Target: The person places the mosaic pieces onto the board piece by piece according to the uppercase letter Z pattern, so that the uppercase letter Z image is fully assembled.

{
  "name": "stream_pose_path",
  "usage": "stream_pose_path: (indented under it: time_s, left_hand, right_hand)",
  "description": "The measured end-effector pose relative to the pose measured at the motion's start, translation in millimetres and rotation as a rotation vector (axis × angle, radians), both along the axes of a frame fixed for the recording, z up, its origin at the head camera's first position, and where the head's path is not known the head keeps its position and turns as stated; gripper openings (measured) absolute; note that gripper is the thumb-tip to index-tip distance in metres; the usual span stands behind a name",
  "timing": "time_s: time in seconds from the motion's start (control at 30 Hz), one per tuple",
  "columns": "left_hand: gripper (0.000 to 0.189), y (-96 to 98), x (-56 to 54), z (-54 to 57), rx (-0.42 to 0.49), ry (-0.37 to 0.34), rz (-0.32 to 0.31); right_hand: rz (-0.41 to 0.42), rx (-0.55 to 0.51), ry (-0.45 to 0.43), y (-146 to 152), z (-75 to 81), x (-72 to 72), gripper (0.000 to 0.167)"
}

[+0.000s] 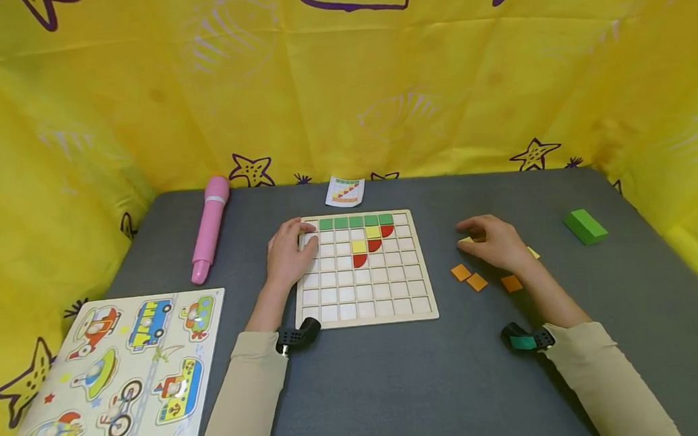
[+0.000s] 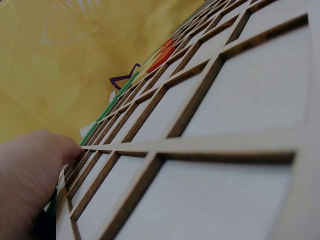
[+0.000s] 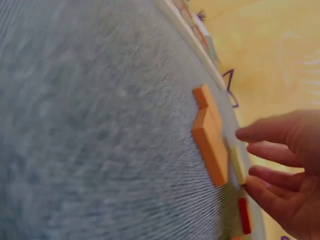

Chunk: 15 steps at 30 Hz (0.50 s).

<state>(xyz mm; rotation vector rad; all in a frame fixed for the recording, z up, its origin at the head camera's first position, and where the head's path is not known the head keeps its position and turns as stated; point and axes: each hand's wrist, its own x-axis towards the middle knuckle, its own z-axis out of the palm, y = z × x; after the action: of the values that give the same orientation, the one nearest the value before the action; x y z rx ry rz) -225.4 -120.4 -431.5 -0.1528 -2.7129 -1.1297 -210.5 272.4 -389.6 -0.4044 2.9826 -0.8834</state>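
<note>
A wooden grid board [image 1: 368, 323] lies on the table, with green square tiles [image 1: 356, 222] in its top row. Below them, two yellow squares [image 1: 359, 246] and three red quarter-round pieces [image 1: 374, 245] step down leftward. My left hand [image 1: 289, 254] rests on the board's upper left edge, thumb over the grid. To the board's right, my right hand [image 1: 494, 243] is at a yellow tile [image 3: 238, 164], thumb and fingers spread apart about it. Orange square tiles [image 1: 477, 281] lie just in front of that hand. A red piece [image 3: 244, 215] shows near its thumb in the right wrist view.
A small printed pattern card [image 1: 345, 192] lies behind the board. At left are a pink microphone-shaped toy [image 1: 210, 231] and a vehicle picture puzzle [image 1: 134, 368]. A green block [image 1: 585, 226] sits far right. Another yellow piece [image 1: 533, 252] lies beside my right wrist.
</note>
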Motion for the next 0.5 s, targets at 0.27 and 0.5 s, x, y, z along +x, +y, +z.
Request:
stream_pose_path:
  time_s: [0.27, 0.5]
  left_hand:
    - [0.027, 0.8, 0.9, 1.6, 0.0, -0.004, 0.005]
    - [0.027, 0.6, 2.0, 2.3, 0.004, -0.007, 0.009]
  right_hand:
    - [0.079, 0.052, -0.063, 1.5, 7.3, 3.8, 0.042]
    - [0.113, 0.015, 0.017, -0.9, -0.7, 2.8, 0.034]
